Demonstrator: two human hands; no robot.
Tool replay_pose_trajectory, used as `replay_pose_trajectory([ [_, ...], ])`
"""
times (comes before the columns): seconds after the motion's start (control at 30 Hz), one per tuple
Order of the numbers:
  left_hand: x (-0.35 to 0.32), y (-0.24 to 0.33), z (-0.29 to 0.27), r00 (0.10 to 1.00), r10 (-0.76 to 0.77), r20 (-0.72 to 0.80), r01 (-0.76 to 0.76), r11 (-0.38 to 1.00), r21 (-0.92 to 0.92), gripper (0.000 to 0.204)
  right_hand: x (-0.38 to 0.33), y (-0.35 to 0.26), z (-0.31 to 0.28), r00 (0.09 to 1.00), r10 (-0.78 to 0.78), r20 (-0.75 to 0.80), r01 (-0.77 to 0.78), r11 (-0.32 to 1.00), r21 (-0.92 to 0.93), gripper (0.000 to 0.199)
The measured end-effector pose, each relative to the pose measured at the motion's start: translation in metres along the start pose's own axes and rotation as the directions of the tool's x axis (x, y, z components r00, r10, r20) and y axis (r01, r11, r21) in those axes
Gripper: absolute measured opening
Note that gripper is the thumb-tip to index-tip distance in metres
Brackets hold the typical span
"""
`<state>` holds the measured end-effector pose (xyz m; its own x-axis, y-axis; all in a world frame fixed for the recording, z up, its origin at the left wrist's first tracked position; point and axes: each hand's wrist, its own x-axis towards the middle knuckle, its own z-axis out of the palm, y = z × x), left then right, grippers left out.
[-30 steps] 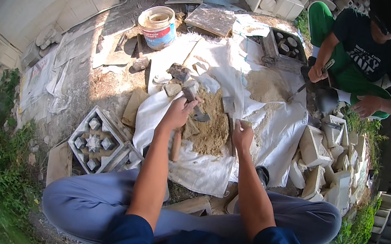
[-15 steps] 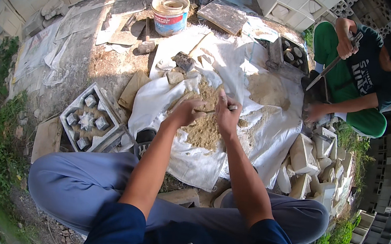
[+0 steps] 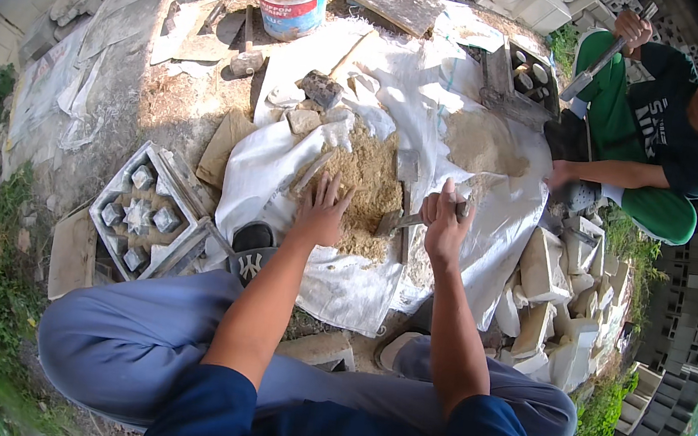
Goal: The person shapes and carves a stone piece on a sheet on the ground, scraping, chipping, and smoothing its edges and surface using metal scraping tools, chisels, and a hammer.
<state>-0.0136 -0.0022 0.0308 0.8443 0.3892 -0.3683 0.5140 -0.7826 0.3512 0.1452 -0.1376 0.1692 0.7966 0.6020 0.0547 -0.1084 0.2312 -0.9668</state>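
Right hand clamps grey metal trowel, angled leftward into tan sand; left hand, fingers apart, perhaps braces it.

The sand looks rough, the trowel dull metal, the sheet creased and cloth-like.

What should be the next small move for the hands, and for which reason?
Probably a short scoop with the trowel: the right hand grips it, with its blade low against the sandy mix, while the left hand is open over the near left side and might help gather material.
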Motion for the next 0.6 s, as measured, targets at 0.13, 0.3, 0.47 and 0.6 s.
replay_pose_trajectory([
  [0.13, 0.002, -0.012, -0.001, 0.997, 0.058, 0.058, -0.054, 0.996, -0.073, 0.097, 0.006, -0.042, 0.008, 0.989, -0.026, 0.144, 0.018, 0.998, 0.054, 0.051],
  [0.3, 0.003, -0.005, 0.006, 0.998, 0.050, 0.030, -0.048, 0.997, -0.058, 0.083, 0.003, 0.007, 0.010, 0.992, 0.011, 0.129, 0.016, 0.978, -0.206, 0.049],
  [0.47, -0.005, -0.008, -0.002, 0.996, 0.067, 0.051, -0.062, 0.993, -0.099, 0.069, 0.008, -0.034, 0.032, 0.995, -0.007, 0.101, 0.021, 0.990, -0.142, 0.051],
  [0.6, -0.003, -0.001, 0.001, 1.000, 0.024, -0.006, -0.025, 0.996, -0.081, 0.065, 0.004, -0.034, 0.037, 0.992, 0.004, 0.127, 0.016, 0.987, -0.158, 0.050],
])
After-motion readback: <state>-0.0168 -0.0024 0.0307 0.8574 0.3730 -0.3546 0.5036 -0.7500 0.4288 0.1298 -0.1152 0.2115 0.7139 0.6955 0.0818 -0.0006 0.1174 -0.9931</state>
